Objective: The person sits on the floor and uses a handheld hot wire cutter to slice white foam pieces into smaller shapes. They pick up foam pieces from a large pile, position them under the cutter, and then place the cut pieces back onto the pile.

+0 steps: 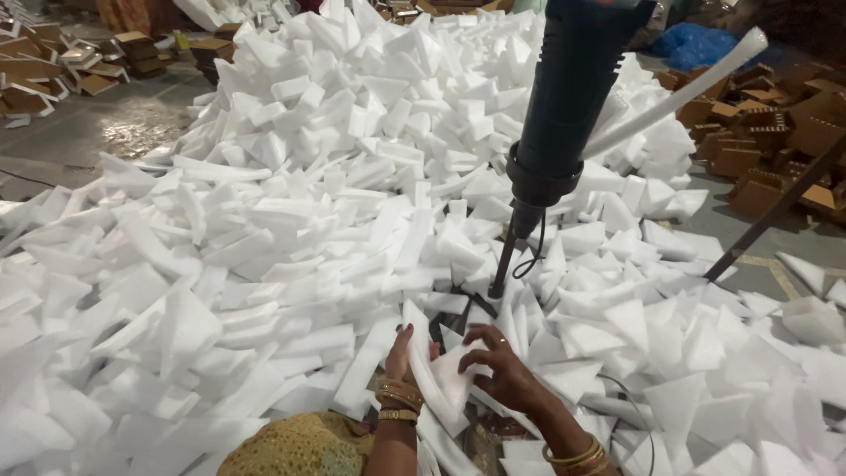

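Both hands pinch a white foam piece (pixel 438 375) low in the heap, left hand (pixel 401 357) behind it, right hand (pixel 498 370) curled over its edge (brown cardboard boxes (pixel 767 123) sit far right).

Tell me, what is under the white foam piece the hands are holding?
Under the foam piece held by the left hand and right hand lie more white foam offcuts. Anything beneath it is hidden, the floor included.

The dark cylindrical hanging tool (pixel 564 106) blocks the way straight above the hands — left of it only the big heap of white foam pieces (pixel 291 203), no bare floor near.
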